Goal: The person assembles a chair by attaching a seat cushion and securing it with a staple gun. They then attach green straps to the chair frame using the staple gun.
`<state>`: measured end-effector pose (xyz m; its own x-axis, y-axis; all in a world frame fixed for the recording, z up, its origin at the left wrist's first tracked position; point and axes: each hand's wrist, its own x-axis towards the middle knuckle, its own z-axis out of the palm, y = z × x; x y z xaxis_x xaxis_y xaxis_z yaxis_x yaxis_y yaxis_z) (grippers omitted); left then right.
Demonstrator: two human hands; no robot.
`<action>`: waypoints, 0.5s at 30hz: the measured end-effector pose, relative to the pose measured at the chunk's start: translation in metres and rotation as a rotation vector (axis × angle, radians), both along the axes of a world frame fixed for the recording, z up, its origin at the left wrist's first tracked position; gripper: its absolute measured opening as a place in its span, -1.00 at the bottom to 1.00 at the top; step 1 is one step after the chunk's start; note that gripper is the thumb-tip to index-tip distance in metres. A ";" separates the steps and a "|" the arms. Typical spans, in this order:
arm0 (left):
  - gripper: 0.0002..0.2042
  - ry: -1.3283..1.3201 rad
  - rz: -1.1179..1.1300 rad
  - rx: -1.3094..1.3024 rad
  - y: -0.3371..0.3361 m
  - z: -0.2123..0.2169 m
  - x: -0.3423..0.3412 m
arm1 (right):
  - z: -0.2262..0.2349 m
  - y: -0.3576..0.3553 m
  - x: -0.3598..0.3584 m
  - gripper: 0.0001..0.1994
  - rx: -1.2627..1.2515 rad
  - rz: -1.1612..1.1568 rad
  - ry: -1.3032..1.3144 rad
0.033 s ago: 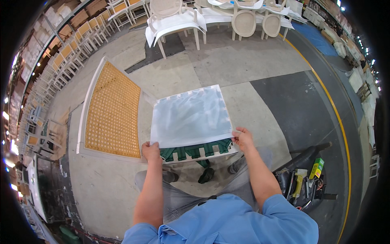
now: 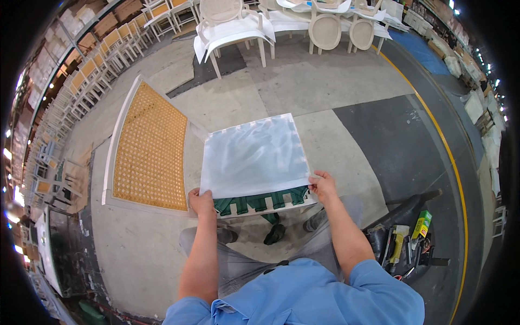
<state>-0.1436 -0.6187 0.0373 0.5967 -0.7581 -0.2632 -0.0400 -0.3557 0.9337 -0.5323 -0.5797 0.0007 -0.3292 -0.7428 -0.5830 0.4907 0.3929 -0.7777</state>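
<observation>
A chair with a cane back [image 2: 149, 146] stands before me, its back to the left. Over its seat lies a pale blue-white fabric sheet [image 2: 254, 157], stretched fairly flat, with small light marks along its far and right edges. My left hand [image 2: 201, 201] is closed on the sheet's near left corner. At the near right corner, my right hand [image 2: 323, 186] pinches the same edge between thumb and fingers. Below that edge show green webbing straps [image 2: 262, 201] along the pale front rail [image 2: 298, 206] of the seat. A strap end hangs down under it.
To my right, a dark low stool [image 2: 406, 206] bears several tools, a yellow-handled one [image 2: 399, 246] and a green-yellow box [image 2: 422, 224]. Pale chairs [image 2: 233, 30] stand ahead, some upturned. Rows of cane-backed chairs [image 2: 86, 73] line the left. A yellow floor line [image 2: 452, 151] curves along the right.
</observation>
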 end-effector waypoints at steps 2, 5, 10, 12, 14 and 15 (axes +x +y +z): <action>-0.41 -0.245 0.013 0.026 0.008 -0.004 -0.006 | -0.006 0.008 0.005 -0.51 -0.003 0.001 0.048; -0.29 -0.504 -0.066 0.036 0.014 -0.008 -0.012 | -0.016 0.017 0.013 -0.40 0.034 -0.030 0.245; -0.26 -0.639 -0.231 0.186 0.015 -0.012 -0.010 | -0.021 0.016 0.016 -0.30 0.027 0.106 0.414; -0.27 -0.670 -0.323 0.287 0.018 -0.010 -0.011 | -0.020 0.014 0.016 -0.26 0.031 0.135 0.413; -0.31 -0.692 -0.385 0.162 0.034 -0.002 -0.031 | -0.022 0.019 0.000 -0.21 0.067 0.125 0.414; -0.34 -0.705 -0.412 0.105 0.044 0.005 -0.044 | -0.022 0.022 -0.007 -0.18 0.071 0.126 0.393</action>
